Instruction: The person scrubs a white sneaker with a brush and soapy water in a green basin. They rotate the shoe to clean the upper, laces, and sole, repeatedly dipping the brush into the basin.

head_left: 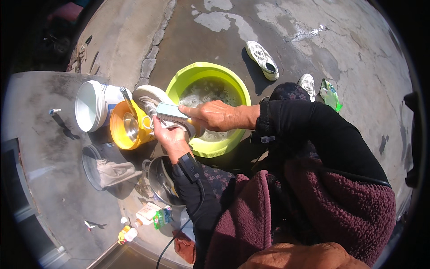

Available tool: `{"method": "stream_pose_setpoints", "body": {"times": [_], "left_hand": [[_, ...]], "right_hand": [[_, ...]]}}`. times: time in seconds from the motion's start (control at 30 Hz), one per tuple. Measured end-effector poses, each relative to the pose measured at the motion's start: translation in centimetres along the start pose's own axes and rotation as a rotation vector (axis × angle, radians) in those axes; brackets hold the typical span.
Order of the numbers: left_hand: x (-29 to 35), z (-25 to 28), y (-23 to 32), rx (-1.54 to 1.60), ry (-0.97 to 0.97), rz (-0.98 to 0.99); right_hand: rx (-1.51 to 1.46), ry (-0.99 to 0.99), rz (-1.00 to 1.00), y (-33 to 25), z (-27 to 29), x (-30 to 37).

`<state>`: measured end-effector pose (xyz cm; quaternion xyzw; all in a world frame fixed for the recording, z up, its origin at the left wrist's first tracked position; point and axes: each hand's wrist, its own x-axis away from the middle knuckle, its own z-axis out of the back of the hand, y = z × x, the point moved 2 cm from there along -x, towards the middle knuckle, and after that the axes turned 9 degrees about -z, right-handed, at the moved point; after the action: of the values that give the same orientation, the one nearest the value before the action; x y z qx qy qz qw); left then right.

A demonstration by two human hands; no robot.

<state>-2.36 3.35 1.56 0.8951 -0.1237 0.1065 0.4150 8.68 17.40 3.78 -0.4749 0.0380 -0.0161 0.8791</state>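
Note:
My right hand (215,115) grips a scrubbing brush (170,110) with a pale blue back, its index finger laid along the top. The bristles face down against a white shoe (151,95). Fingers of my left hand (172,140) are curled around the shoe from below, at the left rim of a lime-green basin (244,96). The shoe's toe and part of its sole show; the brush and both hands cover much of the rest. Sudsy, cloudy water (210,92) fills the basin beneath my right hand.
Left of the basin stand a white bucket (92,105), a yellow bucket (117,123) with a metal ladle (131,126), and a grey bucket (92,168) with cloth. A metal pot (156,179) sits nearer. White shoes (263,60) and a green-white packet (330,95) lie right; bottles (145,214) lower left.

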Motion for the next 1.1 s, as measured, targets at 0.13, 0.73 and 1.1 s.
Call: {"method": "stream_pose_setpoints", "body": {"times": [0.13, 0.73, 1.1], "left_hand": [[0.7, -0.2, -2.0, 0.043, -0.084, 0.08], [0.6, -0.2, -1.8, -0.026, 0.076, 0.104], [2.9, -1.1, -2.4, 0.067, -0.158, 0.112]], "right_hand": [[0.123, 0.147, -0.144, 0.2, 1.3, -3.1], [0.031, -0.109, -0.123, 0.0, 0.7, -0.8], [-0.227, 0.375, -0.211, 2.3, 5.0, -6.5]]}}
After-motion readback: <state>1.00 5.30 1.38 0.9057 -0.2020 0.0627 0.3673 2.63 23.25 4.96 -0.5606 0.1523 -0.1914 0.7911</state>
